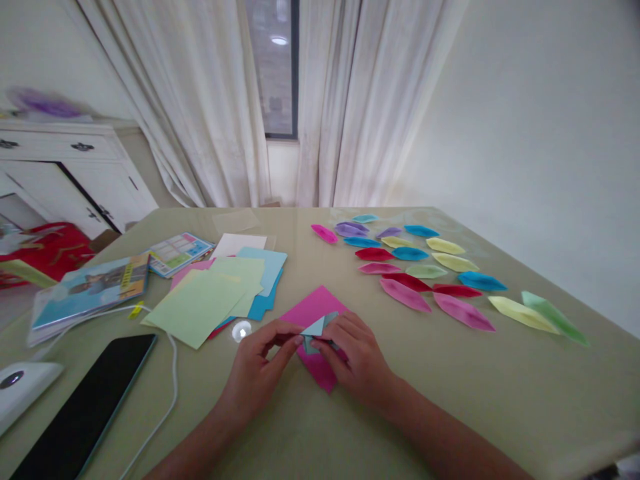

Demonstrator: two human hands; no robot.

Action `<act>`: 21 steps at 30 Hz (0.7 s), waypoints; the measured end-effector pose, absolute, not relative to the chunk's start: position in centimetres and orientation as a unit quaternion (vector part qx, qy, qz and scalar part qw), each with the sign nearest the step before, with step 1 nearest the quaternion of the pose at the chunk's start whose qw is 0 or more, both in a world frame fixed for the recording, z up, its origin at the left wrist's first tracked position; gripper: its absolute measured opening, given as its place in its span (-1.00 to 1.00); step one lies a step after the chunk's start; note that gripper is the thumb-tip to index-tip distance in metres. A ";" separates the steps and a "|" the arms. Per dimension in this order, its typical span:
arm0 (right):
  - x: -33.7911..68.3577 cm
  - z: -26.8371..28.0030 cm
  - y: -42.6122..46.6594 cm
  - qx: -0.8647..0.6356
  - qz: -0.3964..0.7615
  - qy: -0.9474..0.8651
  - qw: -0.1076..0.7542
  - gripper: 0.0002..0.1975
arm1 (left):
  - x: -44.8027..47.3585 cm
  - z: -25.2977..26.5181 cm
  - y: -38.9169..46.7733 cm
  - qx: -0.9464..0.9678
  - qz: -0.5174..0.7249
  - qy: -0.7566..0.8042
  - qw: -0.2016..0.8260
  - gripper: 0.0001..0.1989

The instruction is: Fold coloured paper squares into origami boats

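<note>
Both hands pinch a small piece of folded light-blue paper (314, 329) between thumbs and fingers. My left hand (260, 360) is closed on its left corner. At its right side my right hand (363, 360) is closed on it, with the fingers covering part of the folds. Beneath the hands lies a bright pink sheet of paper (315, 303), set cornerwise on the table (310, 433). It is partly hidden by the hands and the folded paper.
Several folded paper boat shapes (407, 293) spread over the table's right side. Loose coloured sheets (200, 300) lie to the left, near books (90, 290). A black phone (85, 407), a white cable (175, 373) and a white device (25, 387) are at the near left.
</note>
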State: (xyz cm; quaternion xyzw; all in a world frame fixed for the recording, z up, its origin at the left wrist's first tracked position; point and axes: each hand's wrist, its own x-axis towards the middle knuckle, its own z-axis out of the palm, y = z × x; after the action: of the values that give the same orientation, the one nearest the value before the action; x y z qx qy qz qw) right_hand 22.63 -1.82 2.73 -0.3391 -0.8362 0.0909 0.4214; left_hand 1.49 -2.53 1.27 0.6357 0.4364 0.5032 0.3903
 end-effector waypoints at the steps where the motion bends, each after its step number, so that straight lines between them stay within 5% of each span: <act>1: 22.6 2.7 -1.8 -0.339 0.089 -0.835 0.423 -0.86 | 1.5 1.3 -2.5 0.634 0.503 0.436 0.393 -0.89; 21: 22.7 2.7 -1.9 -0.345 0.206 -0.792 0.460 -0.84 | 1.5 1.5 -2.8 0.633 0.501 0.425 0.409 -0.90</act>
State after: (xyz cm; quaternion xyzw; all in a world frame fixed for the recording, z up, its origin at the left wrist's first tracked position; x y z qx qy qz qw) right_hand 22.70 -1.89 2.72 -0.3449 -0.7919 0.2063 0.4598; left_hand 1.50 -2.75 1.46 0.6327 0.4252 0.5013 0.4093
